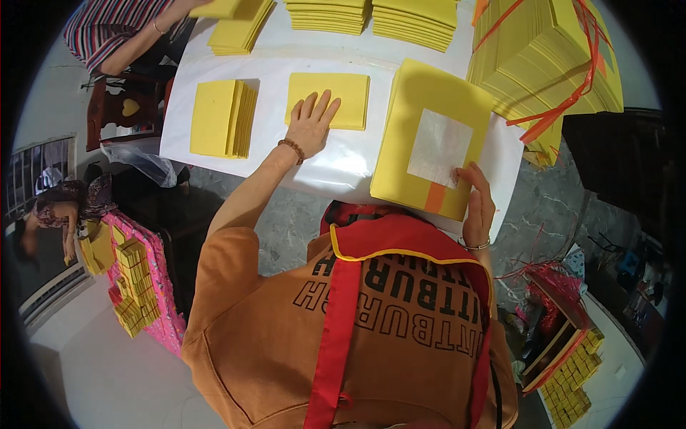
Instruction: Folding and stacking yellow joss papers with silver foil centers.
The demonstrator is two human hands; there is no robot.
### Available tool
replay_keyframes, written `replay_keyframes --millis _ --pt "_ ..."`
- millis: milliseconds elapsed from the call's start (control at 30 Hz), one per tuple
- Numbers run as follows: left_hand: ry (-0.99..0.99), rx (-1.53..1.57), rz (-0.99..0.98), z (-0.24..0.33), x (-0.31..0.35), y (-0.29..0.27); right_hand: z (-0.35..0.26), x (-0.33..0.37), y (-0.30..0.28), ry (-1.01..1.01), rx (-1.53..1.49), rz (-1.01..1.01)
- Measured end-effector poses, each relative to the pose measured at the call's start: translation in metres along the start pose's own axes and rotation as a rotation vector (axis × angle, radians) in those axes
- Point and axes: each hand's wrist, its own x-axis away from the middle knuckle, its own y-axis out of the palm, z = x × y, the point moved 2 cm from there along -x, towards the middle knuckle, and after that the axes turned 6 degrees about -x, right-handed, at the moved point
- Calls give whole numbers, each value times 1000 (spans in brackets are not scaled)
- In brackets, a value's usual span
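My left hand (311, 123) lies flat with its fingers spread on a folded yellow paper bundle (343, 89) at the middle of the white table. At the right edge of a tall stack of large yellow paper sheets (436, 82) rests my right hand (479, 204), its fingers loosely bent and apart, touching the stack's near right corner. A silvery square (441, 149) and an orange strip (435, 196) mark the top sheet. To the left of my left hand sits another pile of folded yellow paper (214, 118), its layers fanned on the right side.
Several yellow paper stacks (414, 21) line the table's far side. A big bundle tied with red plastic strap (589, 79) stands far right. Across the table at left, another person's arm (139, 46) handles yellow paper. A pink-covered table (161, 286) with yellow bundles stands at left.
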Motion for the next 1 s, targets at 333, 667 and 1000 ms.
replay_keyframes --millis 333,667,1000 --pt "-13 97 -182 -6 -7 -10 -4 -7 -7 -94 93 -22" --pt "343 518 269 75 -25 -129 -2 -13 -2 -211 179 -80" --pt "555 507 33 121 -21 -151 7 -10 -4 -81 3 -92"
